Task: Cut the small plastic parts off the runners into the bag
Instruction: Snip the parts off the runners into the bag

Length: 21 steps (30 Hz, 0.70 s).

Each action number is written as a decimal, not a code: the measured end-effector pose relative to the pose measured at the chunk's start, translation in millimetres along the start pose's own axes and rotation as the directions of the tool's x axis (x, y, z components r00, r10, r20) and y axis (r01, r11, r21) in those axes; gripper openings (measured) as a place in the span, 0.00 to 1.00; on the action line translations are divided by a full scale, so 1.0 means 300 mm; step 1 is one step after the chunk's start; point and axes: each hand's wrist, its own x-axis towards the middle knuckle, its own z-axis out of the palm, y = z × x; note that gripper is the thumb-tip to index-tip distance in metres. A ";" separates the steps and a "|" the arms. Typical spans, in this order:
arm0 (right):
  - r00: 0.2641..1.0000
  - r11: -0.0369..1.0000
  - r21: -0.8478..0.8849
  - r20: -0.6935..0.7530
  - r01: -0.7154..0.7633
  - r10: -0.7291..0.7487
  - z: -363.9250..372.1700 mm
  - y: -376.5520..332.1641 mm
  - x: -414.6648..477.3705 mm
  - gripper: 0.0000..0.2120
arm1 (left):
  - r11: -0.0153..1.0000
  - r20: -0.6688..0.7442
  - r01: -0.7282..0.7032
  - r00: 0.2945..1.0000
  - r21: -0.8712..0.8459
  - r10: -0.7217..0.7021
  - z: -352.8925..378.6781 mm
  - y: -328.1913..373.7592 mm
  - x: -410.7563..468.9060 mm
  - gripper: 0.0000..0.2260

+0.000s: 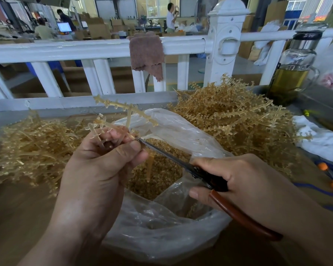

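Amber plastic runner (123, 110): pinched in left hand (102, 160) over clear plastic bag (161, 237), centre near. Brown-handled cutters (198, 172): gripped in right hand (244, 181), tips beside left thumb. Likely risks: nicked thumb; parts springing past bag.

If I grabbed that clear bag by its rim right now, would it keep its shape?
Probably not: the bag is thin, wrinkled film, so its rim would likely fold. It holds many small parts, so it may sag and feel heavy. Loose pieces could spill if tipped.
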 end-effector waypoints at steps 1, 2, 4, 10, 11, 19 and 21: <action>1.000 1.000 0.000 -0.004 0.003 -0.003 0.000 -0.002 0.000 0.28 | 1.000 0.001 -0.004 1.000 -0.001 0.004 0.001 0.000 0.000 0.11; 1.000 1.000 0.002 -0.007 0.003 -0.003 -0.001 -0.006 0.000 0.28 | 1.000 -0.001 -0.010 1.000 -0.004 0.010 0.003 0.001 0.000 0.11; 1.000 1.000 0.002 -0.011 -0.005 0.005 -0.002 -0.015 -0.002 0.27 | 1.000 -0.003 -0.023 1.000 -0.013 0.023 0.006 0.002 0.000 0.11; 1.000 1.000 -0.013 0.012 -0.019 0.019 0.000 -0.038 -0.002 0.23 | 1.000 -0.001 0.001 1.000 -0.022 -0.001 0.001 0.001 -0.002 0.10; 1.000 1.000 -0.009 0.015 -0.020 0.020 0.000 -0.038 -0.002 0.24 | 1.000 -0.006 0.004 1.000 -0.023 -0.004 0.002 0.003 -0.003 0.10; 1.000 0.998 0.062 0.015 -0.015 0.014 0.004 0.001 0.001 0.27 | 1.000 -0.024 0.017 1.000 -0.025 -0.017 0.000 0.007 0.003 0.11; 1.000 0.997 0.074 -0.002 -0.009 0.010 0.009 0.010 0.002 0.27 | 0.999 -0.008 0.024 1.000 -0.024 -0.025 -0.006 0.004 0.005 0.10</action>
